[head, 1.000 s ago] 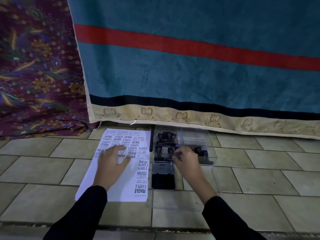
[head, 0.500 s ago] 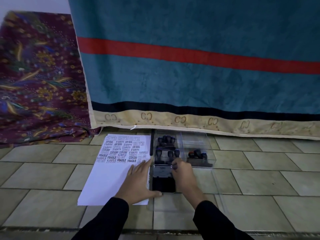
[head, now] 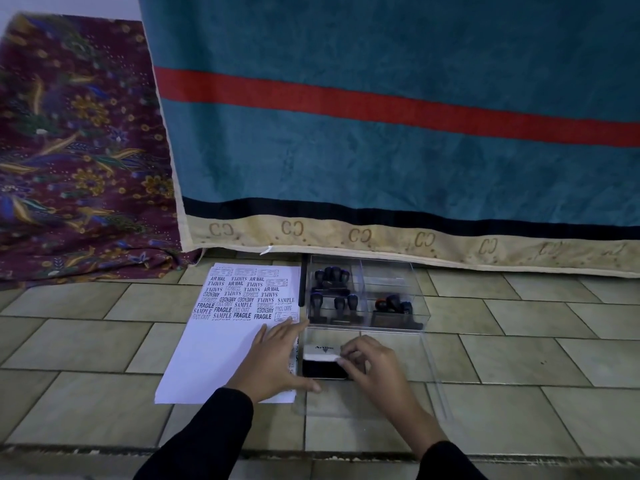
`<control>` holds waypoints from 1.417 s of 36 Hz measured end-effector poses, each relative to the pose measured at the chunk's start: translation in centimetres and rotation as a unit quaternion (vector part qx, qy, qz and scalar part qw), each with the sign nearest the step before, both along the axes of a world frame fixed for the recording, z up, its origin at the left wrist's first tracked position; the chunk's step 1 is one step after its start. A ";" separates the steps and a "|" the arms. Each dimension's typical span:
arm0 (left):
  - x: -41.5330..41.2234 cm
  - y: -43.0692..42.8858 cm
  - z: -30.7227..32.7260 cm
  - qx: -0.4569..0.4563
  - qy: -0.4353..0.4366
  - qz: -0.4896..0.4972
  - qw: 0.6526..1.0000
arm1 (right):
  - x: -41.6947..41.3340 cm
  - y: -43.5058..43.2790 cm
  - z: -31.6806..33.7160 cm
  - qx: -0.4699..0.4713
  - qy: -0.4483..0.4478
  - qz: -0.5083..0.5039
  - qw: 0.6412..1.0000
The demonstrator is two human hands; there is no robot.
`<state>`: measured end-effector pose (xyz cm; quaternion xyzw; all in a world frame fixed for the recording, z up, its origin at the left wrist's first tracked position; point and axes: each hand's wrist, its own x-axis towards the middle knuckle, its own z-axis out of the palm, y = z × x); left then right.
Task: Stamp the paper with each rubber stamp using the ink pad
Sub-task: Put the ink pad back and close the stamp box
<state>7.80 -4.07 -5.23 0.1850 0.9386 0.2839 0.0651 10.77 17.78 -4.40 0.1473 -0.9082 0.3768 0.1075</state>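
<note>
While the left hand lies flat on the paper, the right hand is pinching the lid of the ink pad; stamps sit in three compartments of the clear box.

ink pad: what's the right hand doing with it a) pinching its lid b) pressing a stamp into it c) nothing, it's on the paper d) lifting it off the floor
A: the right hand pinches the edge of the white lid of the ink pad.

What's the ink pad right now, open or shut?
Partly open. The white lid stands tilted up over the ink pad, whose black surface shows below it; the right hand pinches the lid's near edge.
</note>
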 end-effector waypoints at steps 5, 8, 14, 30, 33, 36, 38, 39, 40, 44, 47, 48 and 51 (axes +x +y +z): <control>0.3 -0.9 0.7 0.082 0.051 0.040 0.995 | 0.6 0.5 -1.2 0.069 0.015 0.037 0.997; -0.3 -1.4 0.3 0.105 0.095 0.114 0.983 | 0.8 0.2 -0.9 0.083 0.026 0.041 0.995; -3.1 -1.8 -1.3 0.057 0.134 0.196 0.970 | -0.1 -1.7 1.1 0.169 -0.054 0.112 0.978; -4.4 -2.7 -3.1 -0.048 0.128 0.274 0.952 | -1.1 -4.2 2.5 0.399 -0.006 0.149 0.905; -4.4 -2.8 -3.2 -0.049 0.130 0.276 0.951 | -1.3 -3.9 2.9 0.392 -0.018 0.158 0.906; -4.4 -2.8 -3.3 -0.050 0.136 0.277 0.950 | -2.0 -2.7 3.9 0.322 -0.050 0.156 0.932; -4.4 -2.8 -3.4 -0.050 0.137 0.277 0.950 | -2.8 -1.5 5.2 0.267 -0.062 0.138 0.952; -4.4 -2.8 -3.5 -0.048 0.138 0.277 0.950 | -3.4 -0.9 6.0 0.243 -0.066 0.122 0.960; -4.5 -2.8 -3.6 -0.048 0.139 0.277 0.949 | -4.2 -0.3 6.9 0.223 -0.065 0.104 0.967; -4.4 -2.7 -3.7 -0.046 0.149 0.279 0.948 | -8.7 3.4 9.2 0.187 -0.052 0.024 0.981; -4.4 -2.6 -3.7 -0.045 0.148 0.281 0.947 | -12.5 6.0 9.6 0.195 -0.060 -0.013 0.979; -4.4 -2.6 -3.6 -0.044 0.148 0.281 0.947 | -13.6 6.7 9.6 0.202 -0.070 -0.020 0.977; -4.4 -2.6 -3.6 -0.048 0.152 0.280 0.947 | -16.1 8.3 8.8 0.224 -0.110 -0.030 0.968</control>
